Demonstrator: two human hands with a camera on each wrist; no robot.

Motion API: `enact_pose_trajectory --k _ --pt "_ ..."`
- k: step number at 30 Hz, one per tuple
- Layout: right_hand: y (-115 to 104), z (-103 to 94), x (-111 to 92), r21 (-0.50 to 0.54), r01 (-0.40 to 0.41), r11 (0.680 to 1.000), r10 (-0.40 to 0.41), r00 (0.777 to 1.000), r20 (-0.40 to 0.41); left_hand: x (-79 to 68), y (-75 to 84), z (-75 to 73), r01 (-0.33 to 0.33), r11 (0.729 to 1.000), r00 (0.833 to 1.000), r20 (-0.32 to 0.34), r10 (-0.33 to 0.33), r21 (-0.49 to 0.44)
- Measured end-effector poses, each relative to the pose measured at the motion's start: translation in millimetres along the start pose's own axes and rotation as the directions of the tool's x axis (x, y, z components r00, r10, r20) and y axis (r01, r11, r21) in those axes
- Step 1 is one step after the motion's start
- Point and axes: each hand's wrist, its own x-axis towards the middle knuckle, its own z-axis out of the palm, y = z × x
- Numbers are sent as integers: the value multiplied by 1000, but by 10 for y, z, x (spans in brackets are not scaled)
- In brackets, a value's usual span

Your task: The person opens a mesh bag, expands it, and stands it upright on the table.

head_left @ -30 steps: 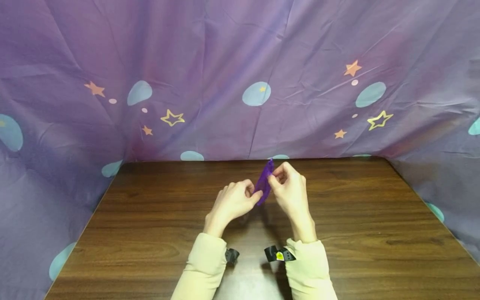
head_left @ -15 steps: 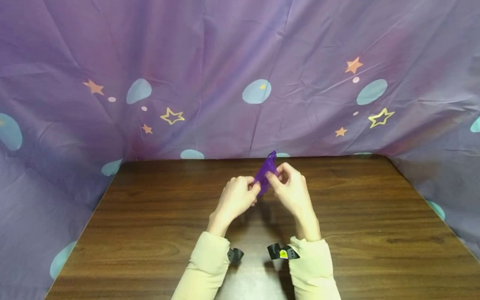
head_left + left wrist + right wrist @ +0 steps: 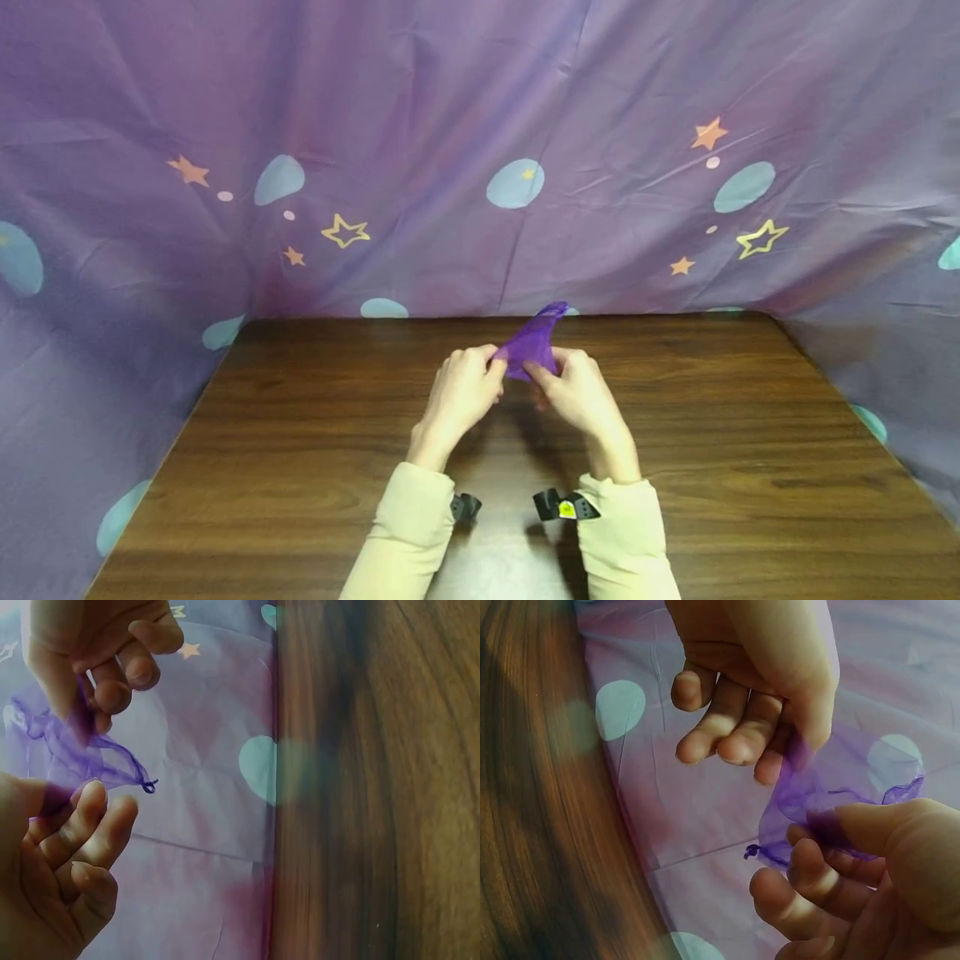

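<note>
A small sheer purple organza drawstring pouch (image 3: 534, 337) is held up between the two hands over the table. My left hand (image 3: 460, 393) pinches its left side between thumb and forefinger. On the other side my right hand (image 3: 587, 402) pinches the fabric too, its thumb lying across the front. In the left wrist view a knotted cord end (image 3: 150, 785) sticks out past the fingers. The right wrist view shows the thumb through or under the thin cloth (image 3: 799, 787), with the knot (image 3: 751, 851) beside the fingertips. The other fingers of both hands are loosely bent.
The brown wood-grain table (image 3: 300, 467) stretches beneath both arms. Behind it and at both sides hangs a purple curtain (image 3: 420, 150) printed with stars and blue spots. Black wrist-worn devices (image 3: 566, 506) sit at the cuffs of the light sleeves.
The pouch has turned from narrow and edge-on to a wider spread, its top now leaning right. The right hand has dropped slightly; the left has shifted its pinch up along the fabric.
</note>
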Motion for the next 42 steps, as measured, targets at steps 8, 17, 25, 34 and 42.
enact_pose_trajectory --k 8,17,25,34,42 --pt "-17 18 -2 -12 -26 1000 26 999 -30 -24 -12 -8 55 998 996 68 -53 -24" --pt "-82 34 -9 194 -12 981 21 999 -45 -50 76 68 155 955 945 321 -68 -254" --pt "-82 42 5 116 21 993 -11 996 -89 -27 80 61 156 963 964 247 -100 -221" --pt "-104 37 24 -53 -6 999 -7 973 -230 -15 41 3 152 986 980 138 -143 -63" --pt "-142 97 5 -201 16 979 -77 952 -298 -16 43 -26 162 987 981 108 -162 7"
